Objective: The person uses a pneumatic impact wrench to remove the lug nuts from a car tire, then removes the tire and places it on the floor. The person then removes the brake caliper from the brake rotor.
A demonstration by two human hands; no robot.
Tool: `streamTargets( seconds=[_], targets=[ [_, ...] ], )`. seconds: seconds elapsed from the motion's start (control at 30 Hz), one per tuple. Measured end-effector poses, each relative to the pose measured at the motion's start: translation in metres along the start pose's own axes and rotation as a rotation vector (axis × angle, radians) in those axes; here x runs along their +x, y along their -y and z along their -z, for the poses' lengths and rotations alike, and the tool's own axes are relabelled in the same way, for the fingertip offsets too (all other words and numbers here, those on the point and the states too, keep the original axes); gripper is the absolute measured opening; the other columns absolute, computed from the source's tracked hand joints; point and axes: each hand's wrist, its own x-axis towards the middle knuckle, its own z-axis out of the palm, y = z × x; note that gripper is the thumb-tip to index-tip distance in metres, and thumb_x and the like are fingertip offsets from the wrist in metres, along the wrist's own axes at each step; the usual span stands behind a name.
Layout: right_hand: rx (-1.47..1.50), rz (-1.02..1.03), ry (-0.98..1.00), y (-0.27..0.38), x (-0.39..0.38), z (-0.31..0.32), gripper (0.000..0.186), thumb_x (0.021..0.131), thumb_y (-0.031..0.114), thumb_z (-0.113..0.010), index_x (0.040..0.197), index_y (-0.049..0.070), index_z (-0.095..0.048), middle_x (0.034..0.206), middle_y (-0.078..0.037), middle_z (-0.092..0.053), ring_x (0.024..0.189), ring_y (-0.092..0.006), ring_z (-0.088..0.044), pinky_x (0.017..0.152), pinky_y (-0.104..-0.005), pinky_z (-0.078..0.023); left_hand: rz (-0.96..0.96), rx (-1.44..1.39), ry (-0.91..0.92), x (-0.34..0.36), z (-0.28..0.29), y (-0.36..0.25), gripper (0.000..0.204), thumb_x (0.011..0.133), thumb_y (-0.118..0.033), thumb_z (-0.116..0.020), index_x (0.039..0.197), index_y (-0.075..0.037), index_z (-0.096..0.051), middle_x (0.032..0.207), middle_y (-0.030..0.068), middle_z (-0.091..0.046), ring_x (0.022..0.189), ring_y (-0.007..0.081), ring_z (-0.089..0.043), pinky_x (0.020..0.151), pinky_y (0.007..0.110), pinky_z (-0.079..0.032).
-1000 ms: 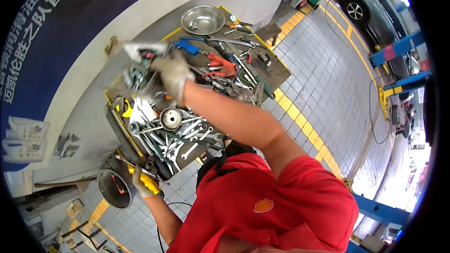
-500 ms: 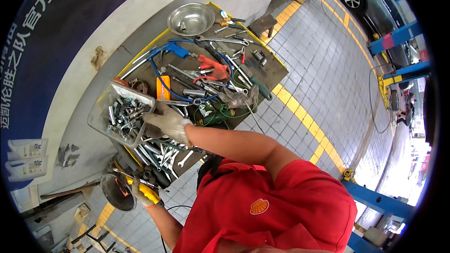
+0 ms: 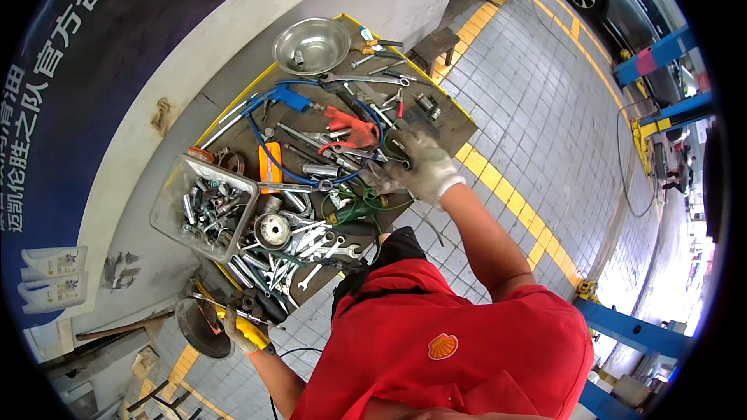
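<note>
My left hand, in a pale work glove, is closed around a yellow tool with a black end, low at the left beside the bench. A slim metal rod crosses just above that hand. My right hand, gloved too, lies over the bench's right edge, on or just above a crumpled grey rag. Something dark green shows by its fingers, which are partly hidden. Left of it are a red glove-like piece and a coiled blue air hose with a blue gun.
A clear bin of sockets and fittings stands at the bench's left. Several wrenches lie at the near edge. A metal bowl sits at the far corner, a dark round pan below left. A stool stands beyond.
My right hand has moved from the clear bin across to the right edge of the bench, uncovering a round metal part and wrenches. My left hand keeps hold of the yellow tool.
</note>
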Motion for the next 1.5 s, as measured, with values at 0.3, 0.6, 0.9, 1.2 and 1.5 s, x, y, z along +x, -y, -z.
streamTargets(
  seconds=[0.3, 0.6, 0.9, 1.2, 1.5],
  targets=[
    [0.001, -0.045, 0.049, 0.009, -0.002, -0.041, 0.069, 0.095, 0.046, -0.069, 0.147, 0.004, -0.054, 0.127, -0.025, -0.066, 0.124, -0.0411, -0.061, 0.108, -0.0485, -0.047, -0.077, 0.058, -0.127, -0.001, -0.003, 0.006, 0.039, 0.092, -0.023, -0.067, 0.117, 0.006, -0.066, 0.107, 0.0209, -0.072, 0.094, 0.0272, -0.072, 0.071, 0.033, -0.062],
    [0.207, 0.149, -0.323, -0.029, -0.008, -0.080, 0.037, 0.092, 0.021, -0.070, 0.126, 0.007, -0.070, 0.115, -0.016, -0.072, 0.114, -0.0385, -0.064, 0.101, -0.0483, -0.049, -0.037, 0.047, -0.078, -0.003, -0.001, 0.003, 0.036, 0.096, -0.026, -0.063, 0.114, 0.004, -0.066, 0.110, 0.0212, -0.069, 0.100, 0.0294, -0.069, 0.080, 0.035, -0.061],
    [0.165, 0.112, -0.312, -0.029, -0.010, -0.083, 0.036, 0.095, 0.022, -0.068, 0.128, 0.008, -0.070, 0.117, -0.017, -0.071, 0.114, -0.0384, -0.065, 0.101, -0.0468, -0.051, -0.012, -0.015, -0.064, 0.000, 0.009, 0.005, 0.041, 0.097, -0.024, -0.062, 0.122, 0.009, -0.064, 0.110, 0.0245, -0.073, 0.091, 0.0295, -0.074, 0.065, 0.032, -0.064],
    [0.197, 0.067, -0.251, -0.020, -0.032, -0.075, 0.041, 0.096, 0.029, -0.069, 0.130, 0.006, -0.068, 0.129, -0.020, -0.066, 0.126, -0.0397, -0.059, 0.109, -0.0465, -0.046, -0.029, -0.013, -0.080, -0.001, 0.015, 0.005, 0.031, 0.100, -0.020, -0.060, 0.117, 0.005, -0.064, 0.108, 0.0201, -0.070, 0.098, 0.0292, -0.072, 0.064, 0.033, -0.064],
    [0.105, 0.072, -0.214, -0.016, -0.042, -0.074, 0.050, 0.090, 0.032, -0.078, 0.134, 0.010, -0.068, 0.136, -0.018, -0.064, 0.131, -0.0381, -0.057, 0.112, -0.0466, -0.045, -0.031, -0.031, -0.074, -0.001, 0.015, 0.005, 0.032, 0.099, -0.021, -0.062, 0.119, 0.005, -0.064, 0.112, 0.0197, -0.070, 0.102, 0.0320, -0.072, 0.065, 0.034, -0.065]
  ],
)
